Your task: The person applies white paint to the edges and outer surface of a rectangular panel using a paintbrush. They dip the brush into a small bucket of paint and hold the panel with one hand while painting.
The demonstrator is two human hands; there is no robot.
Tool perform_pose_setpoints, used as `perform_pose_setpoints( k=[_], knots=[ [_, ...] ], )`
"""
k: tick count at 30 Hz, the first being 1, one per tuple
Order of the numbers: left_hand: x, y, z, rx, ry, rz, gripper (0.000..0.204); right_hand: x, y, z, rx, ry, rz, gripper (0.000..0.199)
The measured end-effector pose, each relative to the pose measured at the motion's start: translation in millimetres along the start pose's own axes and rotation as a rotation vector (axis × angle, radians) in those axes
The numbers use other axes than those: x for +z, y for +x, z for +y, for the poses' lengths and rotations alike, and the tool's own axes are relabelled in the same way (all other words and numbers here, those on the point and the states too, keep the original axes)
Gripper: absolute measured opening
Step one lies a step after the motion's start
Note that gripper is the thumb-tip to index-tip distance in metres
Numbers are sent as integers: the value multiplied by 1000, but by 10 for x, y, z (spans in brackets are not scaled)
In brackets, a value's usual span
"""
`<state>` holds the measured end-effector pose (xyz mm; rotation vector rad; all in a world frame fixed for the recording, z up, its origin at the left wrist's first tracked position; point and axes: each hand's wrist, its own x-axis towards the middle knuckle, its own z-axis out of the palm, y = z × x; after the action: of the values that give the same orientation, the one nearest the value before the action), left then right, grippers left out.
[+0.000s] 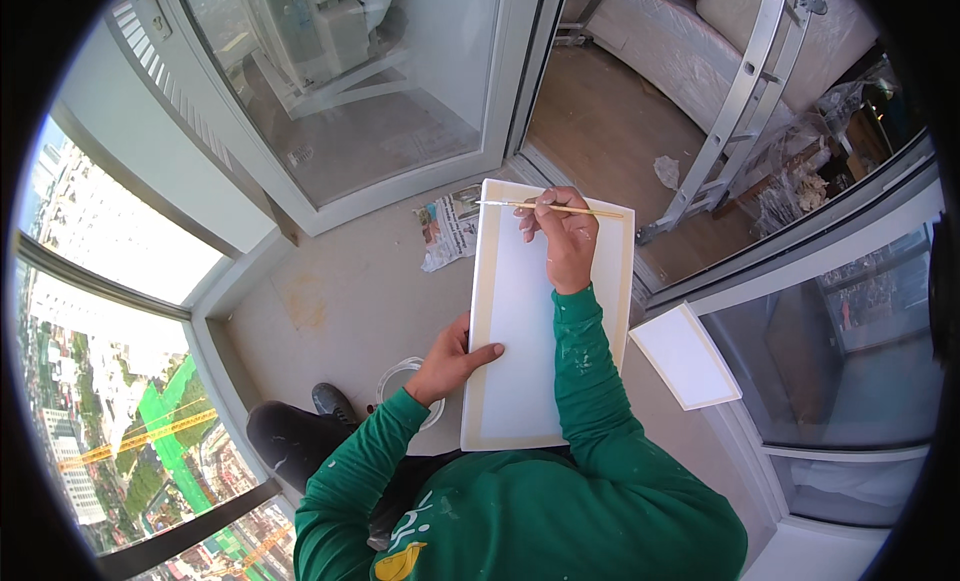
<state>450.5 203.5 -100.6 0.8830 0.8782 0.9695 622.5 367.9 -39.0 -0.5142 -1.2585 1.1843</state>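
A white rectangular panel, edged with beige tape, rests on my lap. My left hand is closed on its left edge, with the thumb on the face and the other fingers hidden beneath. Above the panel's far end, my right hand pinches a thin paintbrush with a light wooden handle. The brush lies nearly level, its whitened tip pointing left at the far left corner. Whether the bristles touch the panel is hard to tell. White specks mark my right hand and green sleeve. Partly behind my left forearm stands a round pail.
Printed newspaper lies on the floor beyond the panel. A smaller white panel leans at the right near a glass door. An aluminium ladder stands past the door track, beside plastic-wrapped furniture. Windows line the left.
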Motion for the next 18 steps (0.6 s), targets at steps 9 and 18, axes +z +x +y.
perform_pose_setpoints(
  k=[9,18],
  knots=[
    [-6,-62,28,-4,4,-16,57,59,-5,87,-83,-189,60,11],
    [6,-106,44,8,46,51,59,60,214,135,-136,-269,-31,14]
  ],
)
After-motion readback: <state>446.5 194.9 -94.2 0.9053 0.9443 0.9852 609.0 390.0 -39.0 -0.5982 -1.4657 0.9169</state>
